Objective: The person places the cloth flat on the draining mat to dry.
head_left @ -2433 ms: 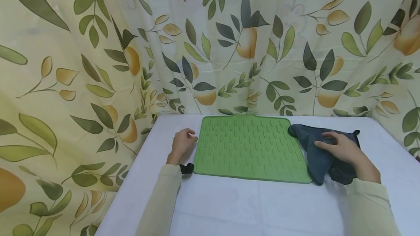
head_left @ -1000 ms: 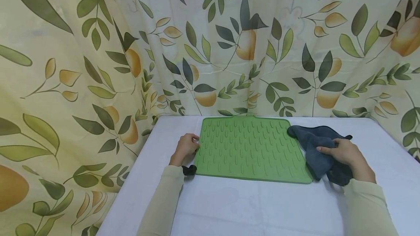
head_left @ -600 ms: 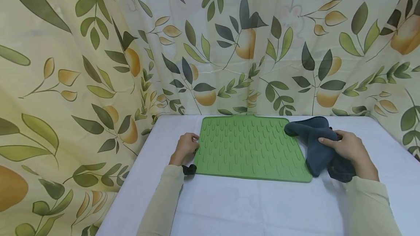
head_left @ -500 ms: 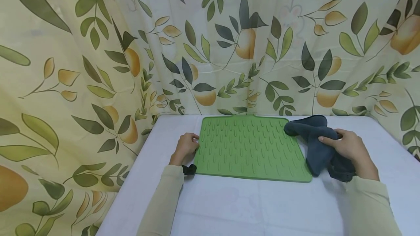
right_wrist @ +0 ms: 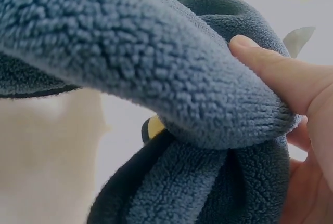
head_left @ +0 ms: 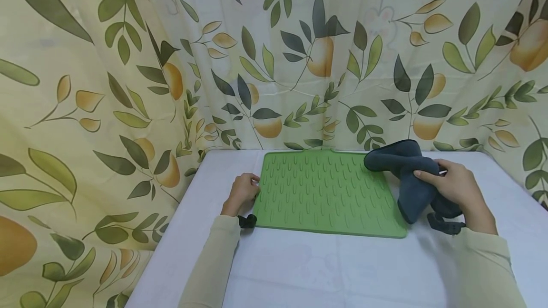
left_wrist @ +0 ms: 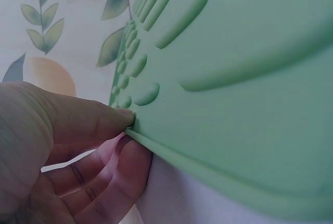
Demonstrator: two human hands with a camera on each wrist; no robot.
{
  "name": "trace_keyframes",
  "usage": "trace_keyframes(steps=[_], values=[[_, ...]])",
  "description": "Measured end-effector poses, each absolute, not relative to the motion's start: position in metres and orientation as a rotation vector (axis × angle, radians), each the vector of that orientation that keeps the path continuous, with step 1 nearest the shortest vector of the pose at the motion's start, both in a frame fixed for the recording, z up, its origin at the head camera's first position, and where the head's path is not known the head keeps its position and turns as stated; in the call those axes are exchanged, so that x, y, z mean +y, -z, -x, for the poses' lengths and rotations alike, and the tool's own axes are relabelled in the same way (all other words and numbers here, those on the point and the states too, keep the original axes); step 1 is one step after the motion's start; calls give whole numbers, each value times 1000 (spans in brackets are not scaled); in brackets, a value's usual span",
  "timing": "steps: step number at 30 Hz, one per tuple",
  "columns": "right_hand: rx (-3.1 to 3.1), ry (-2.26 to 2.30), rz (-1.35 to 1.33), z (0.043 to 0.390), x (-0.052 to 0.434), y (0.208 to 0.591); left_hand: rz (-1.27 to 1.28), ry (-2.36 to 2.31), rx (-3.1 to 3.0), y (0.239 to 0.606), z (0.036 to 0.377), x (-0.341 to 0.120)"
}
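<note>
A green mat (head_left: 325,194) with raised ridges lies flat on the table. My left hand (head_left: 243,191) pinches its left edge; in the left wrist view the thumb (left_wrist: 99,120) lies on top of the rim and curled fingers sit below it. A dark blue towel (head_left: 413,184) is bunched in my right hand (head_left: 460,187), lifted off the table. One end of the towel overhangs the mat's far right corner. In the right wrist view the fuzzy towel (right_wrist: 156,73) folds over, with the thumb (right_wrist: 276,68) pressed on its near side and the other fingers partly hidden behind.
The table (head_left: 299,270) wears a white cloth. A leaf-and-fruit patterned curtain (head_left: 274,61) hangs along the back and left sides. Black straps (head_left: 247,221) sit at both wrists.
My right hand has grasped the towel and raised it, shifting its far end up and left over the mat's corner. My left hand has moved onto the mat's edge.
</note>
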State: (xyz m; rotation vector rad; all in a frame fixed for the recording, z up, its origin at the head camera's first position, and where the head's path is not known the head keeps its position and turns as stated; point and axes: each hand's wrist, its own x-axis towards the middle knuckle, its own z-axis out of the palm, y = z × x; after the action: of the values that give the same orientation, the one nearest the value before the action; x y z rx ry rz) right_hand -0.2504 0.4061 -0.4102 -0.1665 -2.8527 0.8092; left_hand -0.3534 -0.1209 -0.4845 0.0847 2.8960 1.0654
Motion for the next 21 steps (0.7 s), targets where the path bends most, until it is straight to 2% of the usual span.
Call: trace_keyframes(steps=[21], values=[[-2755, -865, 42, 256, 369, 397, -95, -1063, 2922, 486, 354, -120]])
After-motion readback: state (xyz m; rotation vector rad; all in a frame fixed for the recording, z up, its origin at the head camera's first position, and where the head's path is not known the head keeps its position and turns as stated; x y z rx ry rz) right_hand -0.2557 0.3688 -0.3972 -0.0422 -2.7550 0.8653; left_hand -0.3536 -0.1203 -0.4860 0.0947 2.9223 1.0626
